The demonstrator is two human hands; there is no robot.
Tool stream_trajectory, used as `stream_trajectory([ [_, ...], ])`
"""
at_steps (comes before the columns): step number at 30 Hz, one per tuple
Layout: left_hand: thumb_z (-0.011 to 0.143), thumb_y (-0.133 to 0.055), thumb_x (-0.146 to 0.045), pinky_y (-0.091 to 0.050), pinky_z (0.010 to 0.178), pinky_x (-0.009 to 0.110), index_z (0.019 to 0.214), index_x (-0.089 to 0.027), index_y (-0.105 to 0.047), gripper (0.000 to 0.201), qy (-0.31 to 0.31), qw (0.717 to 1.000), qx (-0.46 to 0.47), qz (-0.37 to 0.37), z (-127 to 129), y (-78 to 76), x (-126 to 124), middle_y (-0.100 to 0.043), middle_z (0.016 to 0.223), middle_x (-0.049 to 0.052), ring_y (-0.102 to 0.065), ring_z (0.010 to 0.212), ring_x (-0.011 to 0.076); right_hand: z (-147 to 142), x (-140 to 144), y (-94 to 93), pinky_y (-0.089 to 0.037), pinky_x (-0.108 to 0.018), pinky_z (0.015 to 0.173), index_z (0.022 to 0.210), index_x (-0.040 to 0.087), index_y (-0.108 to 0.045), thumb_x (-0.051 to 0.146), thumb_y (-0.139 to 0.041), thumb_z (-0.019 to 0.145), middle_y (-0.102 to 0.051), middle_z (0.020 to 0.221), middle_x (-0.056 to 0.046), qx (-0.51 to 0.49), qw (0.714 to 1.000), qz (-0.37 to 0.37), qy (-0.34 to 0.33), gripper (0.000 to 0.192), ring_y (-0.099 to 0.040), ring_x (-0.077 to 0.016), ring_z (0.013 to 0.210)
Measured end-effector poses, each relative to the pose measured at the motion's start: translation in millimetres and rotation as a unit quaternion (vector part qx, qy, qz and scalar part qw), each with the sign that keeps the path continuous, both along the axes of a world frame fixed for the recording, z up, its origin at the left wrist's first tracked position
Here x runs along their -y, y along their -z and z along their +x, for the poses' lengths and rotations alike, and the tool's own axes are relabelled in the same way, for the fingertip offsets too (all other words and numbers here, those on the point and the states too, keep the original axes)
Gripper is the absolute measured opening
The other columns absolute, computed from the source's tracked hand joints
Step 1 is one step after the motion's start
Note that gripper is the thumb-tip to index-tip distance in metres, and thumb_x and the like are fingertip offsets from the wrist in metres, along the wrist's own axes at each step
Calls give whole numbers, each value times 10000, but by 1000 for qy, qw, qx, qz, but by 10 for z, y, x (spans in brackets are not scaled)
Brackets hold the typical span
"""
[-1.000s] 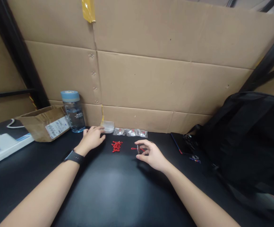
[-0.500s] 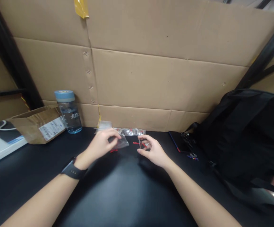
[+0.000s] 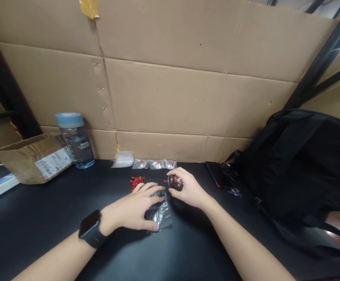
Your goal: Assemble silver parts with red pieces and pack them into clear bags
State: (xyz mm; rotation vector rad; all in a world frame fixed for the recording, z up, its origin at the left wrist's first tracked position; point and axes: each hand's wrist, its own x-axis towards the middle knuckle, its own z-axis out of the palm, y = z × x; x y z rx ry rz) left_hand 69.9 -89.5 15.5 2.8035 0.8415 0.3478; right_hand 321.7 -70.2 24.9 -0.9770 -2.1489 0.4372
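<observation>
Bag thin, limp, slippery: pinch an edge | your left hand lies flat pinning it to worktop | right hand closed round small clear disc, light, rigid.

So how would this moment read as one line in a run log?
left hand: pressing clear plastic bag on table | right hand: holding small clear round piece | red loops: loose behind
</observation>
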Motion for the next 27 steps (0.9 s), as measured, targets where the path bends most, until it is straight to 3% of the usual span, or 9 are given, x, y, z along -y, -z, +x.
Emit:
stream_trajectory([
  [7,872,-586,-650,-375,1083,537,1441,-289,-514,678,-85,996,-10,28,97,89,3,-534,1346,126,-451,1287,356,-33,202,-144,-487,-277,798,1102,221,-651,188,-733,730,-602,1066,-35,143,987,-31,-63,383,-591,-173,893],
  [14,977,-417,-623,-289,1146,569,1526,-296,-392,639,-92,995,-6,35,30,196,-50,-486,1497,108,-308,1451,380,26,224,-197,-448,-264,709,1074,226,-676,240,-793,665,-678,906,-11,227,967,-96,-67,426,-604,-174,770],
  [19,958,-502,-574,-255,1166,586,1486,-314,-434,592,-73,997,-8,21,-28,136,-69,-486,1524,68,-262,1484,379,6,248,-193,-414,-244,662,953,223,-677,237,-786,663,-702,832,10,249,961,-106,-57,310,-614,-162,728],
  [27,921,-575,-498,-280,1153,601,1426,-266,-518,559,-107,993,-4,50,72,200,-46,-509,1496,96,-298,1454,403,-19,306,-195,-386,-231,612,864,228,-687,303,-788,692,-717,796,21,273,955,-103,-58,213,-632,-150,694],
])
